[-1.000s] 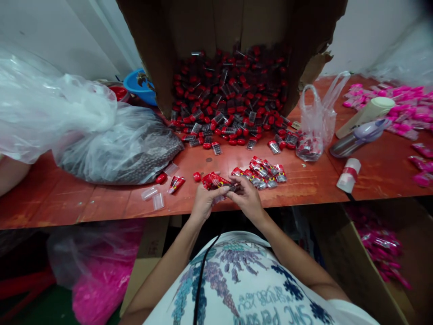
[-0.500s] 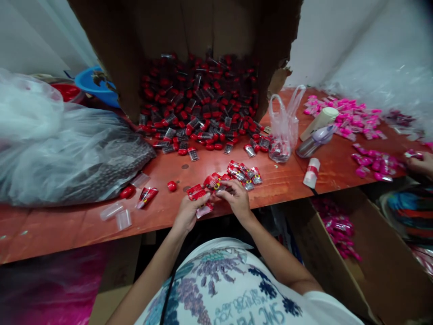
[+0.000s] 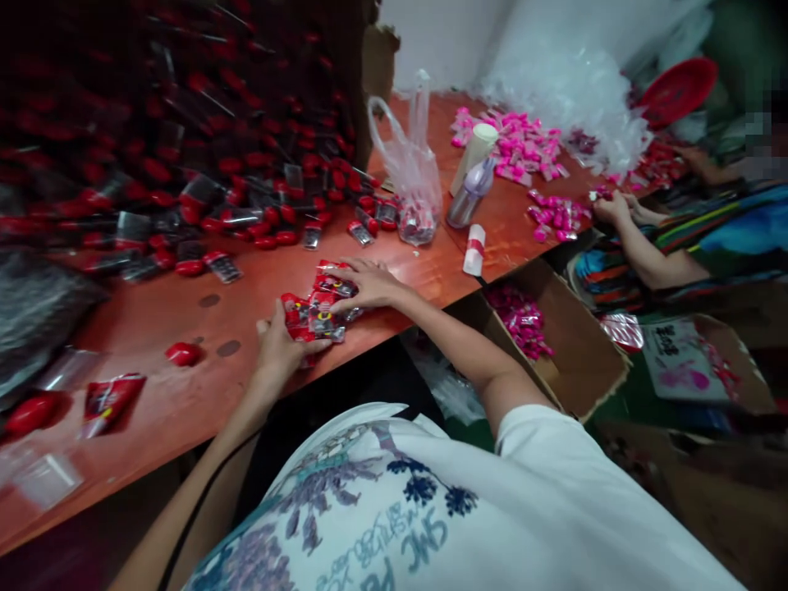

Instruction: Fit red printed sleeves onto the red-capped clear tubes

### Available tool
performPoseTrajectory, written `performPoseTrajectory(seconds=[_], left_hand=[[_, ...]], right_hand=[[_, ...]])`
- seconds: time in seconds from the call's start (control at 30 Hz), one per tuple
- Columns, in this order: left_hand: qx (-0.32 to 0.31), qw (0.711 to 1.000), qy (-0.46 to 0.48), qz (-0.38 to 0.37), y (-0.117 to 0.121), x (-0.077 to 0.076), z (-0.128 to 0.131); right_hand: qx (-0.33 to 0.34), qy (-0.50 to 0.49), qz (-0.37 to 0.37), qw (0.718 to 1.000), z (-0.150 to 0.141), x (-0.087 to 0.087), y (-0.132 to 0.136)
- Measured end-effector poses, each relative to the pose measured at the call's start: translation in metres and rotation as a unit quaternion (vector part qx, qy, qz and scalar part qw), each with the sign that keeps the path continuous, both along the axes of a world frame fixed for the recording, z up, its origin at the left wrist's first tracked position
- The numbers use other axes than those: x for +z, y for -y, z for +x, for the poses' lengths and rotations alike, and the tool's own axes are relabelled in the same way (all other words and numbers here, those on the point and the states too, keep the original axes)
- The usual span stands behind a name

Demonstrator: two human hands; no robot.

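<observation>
Near the table's front edge lies a heap of small red-topped packets (image 3: 325, 305) with clear plastic and black and yellow printing. Cupped against its left side is my left hand (image 3: 278, 351), thumb and fingers closed round the packets there. My right hand (image 3: 369, 286) curves over the heap from the right, its fingers gripping the packets at the top and side. Some packets are partly covered by the fingers. To the left on the table are a loose red cap (image 3: 183, 354) and a single red packet (image 3: 112, 402).
A large carton's contents, red-capped clear containers (image 3: 246, 217), spill onto the table. To the right stand a knotted-handle plastic bag (image 3: 419, 205), a bottle (image 3: 471, 195) and a white roll (image 3: 474, 250). Farther right, a co-worker's hands (image 3: 619, 209) are beside pink pieces (image 3: 557, 216).
The view has swung right, showing more of the co-worker. My hands have gone from handling packets near the table edge to closing round the whole heap.
</observation>
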State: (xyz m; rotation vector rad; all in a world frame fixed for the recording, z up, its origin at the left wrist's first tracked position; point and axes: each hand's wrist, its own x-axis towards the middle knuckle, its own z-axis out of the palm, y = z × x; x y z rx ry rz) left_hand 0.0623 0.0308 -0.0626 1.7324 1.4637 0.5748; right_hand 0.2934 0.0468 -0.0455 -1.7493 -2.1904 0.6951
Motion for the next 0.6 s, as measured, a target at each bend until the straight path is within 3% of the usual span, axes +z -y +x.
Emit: performPoseTrajectory(seconds=[0.07,0.2,0.47,0.53,0.6], left_hand=[[-0.027,0.999,-0.030,0.015,-0.004,0.000,0.012],[-0.088,0.996,0.001,0.032,-0.004,-0.007,0.039],[-0.244,0.967,0.071,0.025,0.029,-0.016,0.139],[-0.286,0.956,0.053,0.036,0.044,-0.016,0.166],[-0.338,0.939,0.025,0.063,0.058,-0.017,0.193]], right_hand=[[0.020,0.000,0.011,1.000,0.005,-0.003,0.003],[0.024,-0.022,0.059,0.998,0.029,-0.009,0.028],[-0.118,-0.035,0.117,0.985,0.118,-0.021,0.126],[-0.163,-0.055,0.146,0.974,0.137,-0.034,0.156],[-0.217,-0.093,0.183,0.954,0.152,-0.061,0.182]])
